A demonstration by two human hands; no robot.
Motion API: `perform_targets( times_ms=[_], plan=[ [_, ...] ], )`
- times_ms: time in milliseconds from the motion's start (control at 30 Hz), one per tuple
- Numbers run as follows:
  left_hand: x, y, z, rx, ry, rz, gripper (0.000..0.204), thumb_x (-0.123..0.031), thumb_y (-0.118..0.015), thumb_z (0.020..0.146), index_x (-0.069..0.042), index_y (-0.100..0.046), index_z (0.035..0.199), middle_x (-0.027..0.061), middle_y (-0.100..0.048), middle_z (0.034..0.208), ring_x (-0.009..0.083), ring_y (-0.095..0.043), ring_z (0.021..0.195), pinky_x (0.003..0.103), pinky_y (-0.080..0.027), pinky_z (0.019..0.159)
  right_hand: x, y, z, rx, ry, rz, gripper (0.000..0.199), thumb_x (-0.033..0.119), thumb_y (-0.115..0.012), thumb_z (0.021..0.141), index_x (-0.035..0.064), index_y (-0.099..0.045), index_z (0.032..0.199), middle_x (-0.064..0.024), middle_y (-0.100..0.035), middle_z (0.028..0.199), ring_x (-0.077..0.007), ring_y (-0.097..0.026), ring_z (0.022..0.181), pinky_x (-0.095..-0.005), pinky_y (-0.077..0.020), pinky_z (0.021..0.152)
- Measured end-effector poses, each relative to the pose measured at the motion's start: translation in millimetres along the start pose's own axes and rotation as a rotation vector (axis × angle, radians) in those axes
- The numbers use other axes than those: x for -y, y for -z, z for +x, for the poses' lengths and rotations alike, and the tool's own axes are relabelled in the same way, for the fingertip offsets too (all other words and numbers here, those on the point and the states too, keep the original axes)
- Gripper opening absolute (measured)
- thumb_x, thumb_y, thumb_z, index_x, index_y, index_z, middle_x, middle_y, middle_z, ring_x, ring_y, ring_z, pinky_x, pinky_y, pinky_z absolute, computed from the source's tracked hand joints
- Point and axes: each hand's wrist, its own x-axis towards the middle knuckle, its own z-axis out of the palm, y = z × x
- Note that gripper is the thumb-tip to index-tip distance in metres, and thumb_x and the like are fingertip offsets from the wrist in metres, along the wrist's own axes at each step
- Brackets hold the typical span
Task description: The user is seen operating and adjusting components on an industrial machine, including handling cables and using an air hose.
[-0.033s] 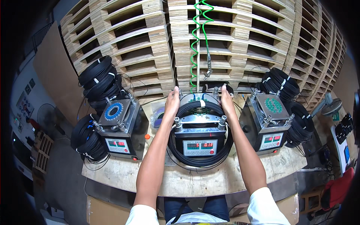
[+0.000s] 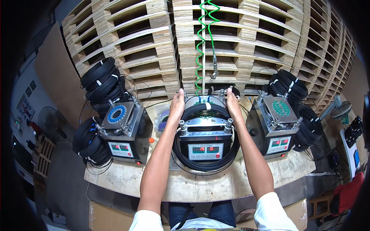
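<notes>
Both arms reach forward around the middle bench machine (image 2: pixel 206 131), a metal box with a lit digital panel, corner posts and a coil of black cable (image 2: pixel 227 159) looped round it. My left hand (image 2: pixel 177 106) lies at its far left corner, next to a metal post knob. At the far right corner is my right hand (image 2: pixel 232 103), close beside another post knob (image 2: pixel 222 94). Most fingers of both hands are hidden, so their grip cannot be made out. Small green connectors (image 2: pixel 202 103) ring the machine's top plate, under the cable's white tie.
A similar machine with a blue connector ring (image 2: pixel 117 114) stands left; another with green connectors (image 2: pixel 281 108) stands right. Black cable coils (image 2: pixel 101 75) lie beside them. An orange-capped bottle (image 2: pixel 151 141) is near my left forearm. A green coiled air hose (image 2: pixel 211 34) hangs before stacked pallets (image 2: pixel 142 52).
The red digits on the middle and left machines' displays have changed. My hands and the cable coil hold the same position.
</notes>
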Motion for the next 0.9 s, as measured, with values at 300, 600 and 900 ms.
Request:
perform_targets(
  times_ms=[300, 600, 900],
  plan=[
    [-13, -4, -13, 0.050, -0.080, 0.009, 0.087, -0.068, -0.041, 0.098, 0.006, -0.044, 0.143, 0.0291, -0.051, 0.142, 0.0367, -0.047, 0.136, 0.041, -0.034, 0.114, -2, 5, 4, 0.029, -0.049, -0.069, 0.075, 0.058, -0.028, 0.105, -0.0052, -0.056, 0.134, -0.0277, -0.059, 0.134, -0.0387, -0.052, 0.130, -0.0394, -0.0376, 0.109],
    [-13, -7, -10, -0.010, 0.006, 0.024, 0.094, -0.072, -0.043, 0.094, 0.005, -0.038, 0.148, 0.0312, -0.048, 0.144, 0.0392, -0.043, 0.139, 0.042, -0.032, 0.115, -3, 4, 4, 0.006, 0.049, -0.011, 0.072, 0.064, -0.035, 0.102, -0.0008, -0.062, 0.120, -0.0057, -0.060, 0.096, -0.0150, -0.050, 0.082, -0.0308, -0.0425, 0.076],
    [-9, 5, -15, -0.006, -0.045, 0.057, 0.094, -0.073, -0.042, 0.094, 0.007, -0.042, 0.144, 0.0293, -0.050, 0.143, 0.0376, -0.045, 0.138, 0.042, -0.033, 0.114, 15, -3, -8, 0.090, -0.088, -0.112, 0.078, 0.063, -0.029, 0.103, -0.0035, -0.058, 0.132, -0.0282, -0.060, 0.131, -0.0431, -0.052, 0.129, -0.0406, -0.0383, 0.108]
  ],
)
